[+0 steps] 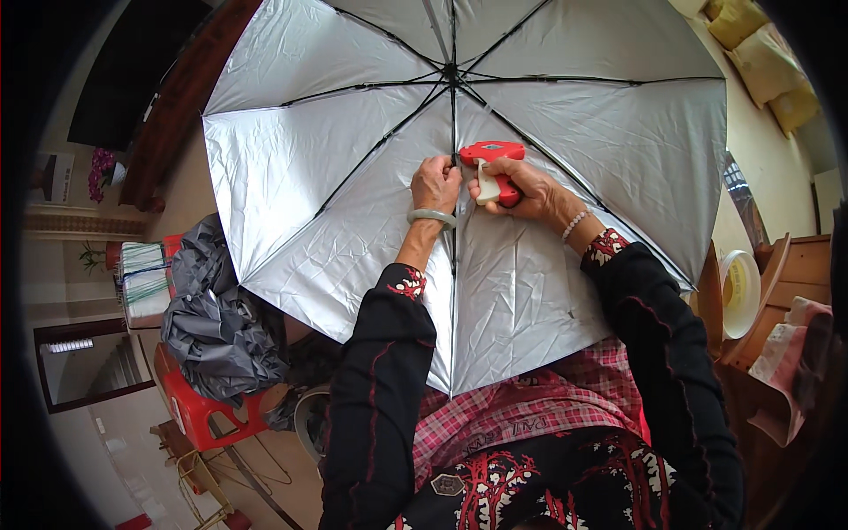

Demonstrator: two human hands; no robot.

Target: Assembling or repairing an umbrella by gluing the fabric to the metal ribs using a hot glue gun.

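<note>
My left hand (435,187) is closed on a black rib (454,124), a pale bangle (432,215) at its wrist. My right hand (536,192) grasps a red-and-white trigger tool (491,152), its nose just beside that rib. The umbrella (517,291) spreads open before me (silvery underside facing me), its lower edge over my plaid cloth (530,411). Farther left, crumpled grey sheeting (221,340) lies on a red stool (196,417); a white tub (742,296) stands right.

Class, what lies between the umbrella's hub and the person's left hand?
In the head view, a dark rib runs from the hub to the left hand, along the silver canopy.
</note>
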